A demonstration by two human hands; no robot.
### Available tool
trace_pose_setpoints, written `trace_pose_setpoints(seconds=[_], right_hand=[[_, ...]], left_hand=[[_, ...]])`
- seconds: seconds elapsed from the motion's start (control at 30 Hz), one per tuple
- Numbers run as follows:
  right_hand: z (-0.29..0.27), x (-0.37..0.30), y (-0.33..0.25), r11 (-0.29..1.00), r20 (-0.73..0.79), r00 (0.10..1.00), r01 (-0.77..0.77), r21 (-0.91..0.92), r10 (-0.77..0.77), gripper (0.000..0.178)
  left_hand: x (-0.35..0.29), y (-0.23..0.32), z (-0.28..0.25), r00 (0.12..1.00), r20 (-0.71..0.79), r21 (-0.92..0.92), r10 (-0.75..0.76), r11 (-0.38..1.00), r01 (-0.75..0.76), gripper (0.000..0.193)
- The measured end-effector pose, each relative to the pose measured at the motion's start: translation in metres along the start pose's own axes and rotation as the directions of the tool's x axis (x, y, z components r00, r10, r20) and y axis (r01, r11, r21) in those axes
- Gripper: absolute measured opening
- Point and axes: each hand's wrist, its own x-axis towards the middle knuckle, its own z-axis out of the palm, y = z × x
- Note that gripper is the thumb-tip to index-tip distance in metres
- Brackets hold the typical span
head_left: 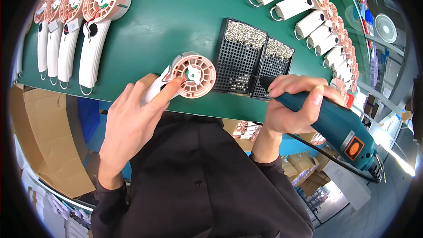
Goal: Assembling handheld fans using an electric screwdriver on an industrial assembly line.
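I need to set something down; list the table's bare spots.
The widest bare patch of green table lies between the left fans and screw trays. A narrower strip separates the trays from the right fans. Crowded: both fan rows, and the near edge around left hand, held fan, right hand and power screwdriver.

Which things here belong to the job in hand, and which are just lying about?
In the job:
fan unit in left hand
teal screwdriver in right hand
black screw trays
probably the lined-up fans

Seemingly lying about:
cardboard at left
round white object

The head view (fisheye, near) looks down.
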Motion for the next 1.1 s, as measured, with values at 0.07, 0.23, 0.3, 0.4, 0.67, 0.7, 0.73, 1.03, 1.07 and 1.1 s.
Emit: trace_pose_setpoints(seconds=[0.07, 0.23, 0.3, 0.4, 0.67, 0.7, 0.73, 1.03, 1.07, 1.1], right_hand=[[0.0, 0.003, -0.002, 1.0, 0.017, 1.0, -0.012, -0.01, 0.012, 0.019], [-0.004, 0.001, -0.024, 0.992, -0.016, 1.0, 0.028, 0.122, -0.026, 0.013], [0.006, 0.0, -0.036, 0.988, -0.022, 0.999, 0.041, 0.151, -0.038, 0.018], [0.03, -0.002, -0.047, 0.959, 0.056, 0.991, 0.101, 0.265, -0.12, 0.028], [0.087, -0.007, -0.038, 0.967, 0.32, 0.943, 0.012, 0.255, -0.096, 0.03], [0.088, -0.006, -0.036, 0.966, 0.331, 0.938, 0.015, 0.259, -0.103, 0.03], [0.09, -0.006, -0.034, 0.966, 0.337, 0.936, 0.012, 0.258, -0.101, 0.03], [0.114, -0.014, -0.019, 0.999, 0.444, 0.896, -0.028, 0.02, 0.016, 0.012], [0.114, -0.015, -0.018, 0.999, 0.446, 0.895, -0.031, 0.027, 0.016, 0.012], [0.113, -0.017, -0.017, 0.999, 0.448, 0.894, -0.032, 0.035, 0.013, 0.013]], left_hand=[[0.0, -0.001, -0.001, 1.0, 0.007, 0.008, 0.004, 1.0, -0.004, 0.05], [-0.002, -0.003, -0.006, 0.999, 0.044, 0.007, 0.027, 1.0, -0.028, 0.055], [-0.004, -0.004, -0.006, 0.999, 0.045, 0.007, 0.025, 1.0, -0.025, 0.059], [-0.003, -0.007, -0.005, 0.997, 0.025, 0.022, 0.072, 0.997, -0.073, 0.06], [-0.008, -0.01, -0.002, 0.998, 0.011, 0.027, 0.055, 0.998, -0.055, 0.053], [-0.007, -0.01, -0.001, 0.998, 0.012, 0.037, 0.06, 0.998, -0.06, 0.055], [-0.007, -0.012, 0.001, 0.997, -0.014, 0.045, 0.077, 0.996, -0.076, 0.057], [-0.008, -0.018, 0.004, 0.991, -0.039, 0.127, 0.128, 0.984, -0.122, 0.06], [-0.009, -0.018, 0.006, 0.991, -0.038, 0.114, 0.128, 0.986, -0.123, 0.06], [-0.011, -0.018, 0.006, 0.99, -0.05, 0.113, 0.129, 0.986, -0.123, 0.06]])
